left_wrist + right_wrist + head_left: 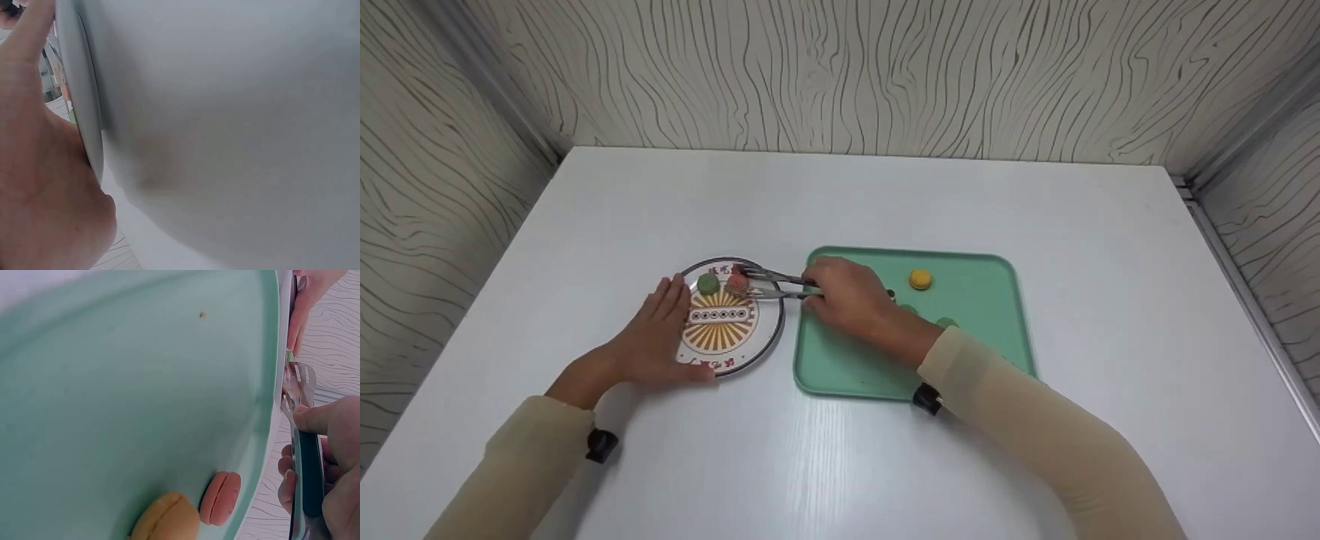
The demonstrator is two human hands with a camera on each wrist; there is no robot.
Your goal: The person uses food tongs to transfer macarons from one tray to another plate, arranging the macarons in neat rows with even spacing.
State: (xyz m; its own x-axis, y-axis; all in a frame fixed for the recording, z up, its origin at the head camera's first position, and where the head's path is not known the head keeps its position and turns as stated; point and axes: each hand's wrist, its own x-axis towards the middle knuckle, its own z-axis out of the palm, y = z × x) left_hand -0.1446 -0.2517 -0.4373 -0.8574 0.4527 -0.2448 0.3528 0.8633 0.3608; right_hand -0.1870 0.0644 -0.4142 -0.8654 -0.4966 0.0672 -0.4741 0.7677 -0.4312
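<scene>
My right hand (851, 296) grips a pair of metal serving tongs (787, 294) with fork-like ends and dark handles. The tong ends reach over the round plate (769, 337) and stand around a red macaron (738, 283). Beside it on the plate sits a green macaron (708, 283). With straight, spread fingers, my left hand (649, 341) rests along the plate's left rim, its thumb at the near edge. The left wrist view shows this hand against the plate's side (84, 95).
Right of the plate lies a green tray (847, 367). It bears a yellow macaron (920, 280) and green macarons (946, 323), partly behind the right arm. A pink macaron (220, 498) and a small crumb (203, 314) show on it in the right wrist view. Patterned walls (840, 75) enclose the white table.
</scene>
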